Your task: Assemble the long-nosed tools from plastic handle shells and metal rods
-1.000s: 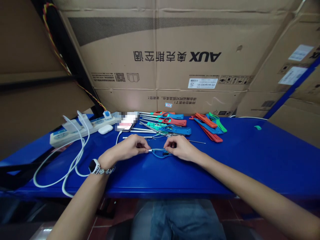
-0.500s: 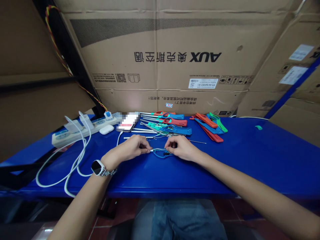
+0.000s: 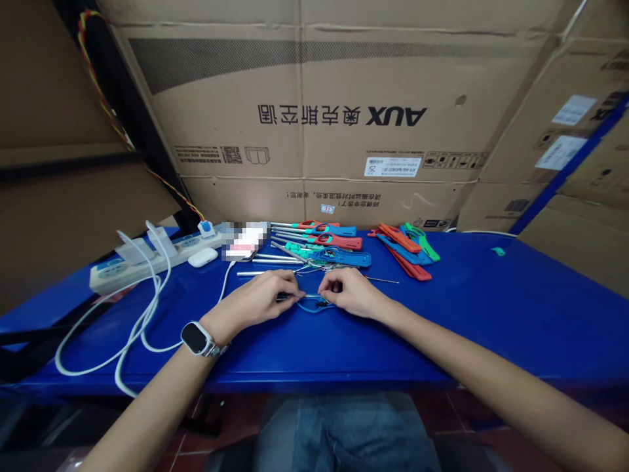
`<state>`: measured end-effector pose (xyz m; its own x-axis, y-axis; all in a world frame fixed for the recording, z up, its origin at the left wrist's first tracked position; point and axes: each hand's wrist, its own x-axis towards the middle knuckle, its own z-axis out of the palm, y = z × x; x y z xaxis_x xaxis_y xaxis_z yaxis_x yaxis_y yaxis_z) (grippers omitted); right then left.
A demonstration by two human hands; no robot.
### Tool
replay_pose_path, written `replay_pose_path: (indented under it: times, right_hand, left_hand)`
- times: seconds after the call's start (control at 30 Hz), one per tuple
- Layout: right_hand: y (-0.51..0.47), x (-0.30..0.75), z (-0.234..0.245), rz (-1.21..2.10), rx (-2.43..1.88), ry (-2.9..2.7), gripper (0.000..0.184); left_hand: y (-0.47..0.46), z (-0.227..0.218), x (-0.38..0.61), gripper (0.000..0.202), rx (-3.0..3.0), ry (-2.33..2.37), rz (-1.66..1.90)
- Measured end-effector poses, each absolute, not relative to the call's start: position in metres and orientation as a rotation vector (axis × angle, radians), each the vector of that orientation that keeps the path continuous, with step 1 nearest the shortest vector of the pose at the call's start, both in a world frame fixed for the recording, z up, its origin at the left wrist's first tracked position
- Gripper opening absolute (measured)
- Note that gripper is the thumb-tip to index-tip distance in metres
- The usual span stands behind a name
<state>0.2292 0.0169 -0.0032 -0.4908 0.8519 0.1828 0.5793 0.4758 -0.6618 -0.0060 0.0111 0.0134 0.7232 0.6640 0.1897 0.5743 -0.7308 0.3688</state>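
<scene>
A blue half-shell of a lighter handle (image 3: 310,309) lies on the table between my hands, with a small black part inside it. My left hand (image 3: 275,295) pinches a thin metal tube at the left end of the shell; part of the tube shows dark under the fingers. My right hand (image 3: 354,294) is closed at the shell's right side, thumb and forefinger pressed together over it. Its grip hides most of that end. Just beyond my hands lie lighters with long metal tubes and red or blue handles (image 3: 339,242), plus loose metal tubes (image 3: 265,273).
Orange, blue, red and green handle shells (image 3: 405,249) are piled at the right. A thin screwdriver (image 3: 383,280) lies before them. To the left are a phone (image 3: 246,241), a white earbud case (image 3: 202,257), a power strip (image 3: 147,262) and white cables (image 3: 147,314). Cardboard (image 3: 314,78) stands behind.
My left hand has moved closer to my right, and a metal tube now shows under its fingers, lying along the blue shell. The view has shifted slightly.
</scene>
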Motion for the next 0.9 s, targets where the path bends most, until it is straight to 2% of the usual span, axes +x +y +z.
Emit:
replay_pose_path:
  times: [0.3,0.53,0.67,0.9]
  right_hand:
    - [0.02,0.229,-0.006,0.719,-1.219,-2.219,0.01]
    - [0.018,0.229,-0.005,0.67,-1.271,-2.216,0.01]
    - [0.015,0.229,-0.004,0.639,-1.296,-2.205,0.01]
    - [0.015,0.229,-0.005,0.612,-1.298,-2.228,0.01]
  left_hand:
    - [-0.002,0.019,0.003,0.016,2.944,1.03,0.351]
    - [0.001,0.018,0.002,0.028,2.949,0.974,0.382]
    - [0.002,0.015,0.004,0.026,2.908,0.923,0.479]
    - [-0.001,0.013,0.01,0.025,2.892,0.941,0.445]
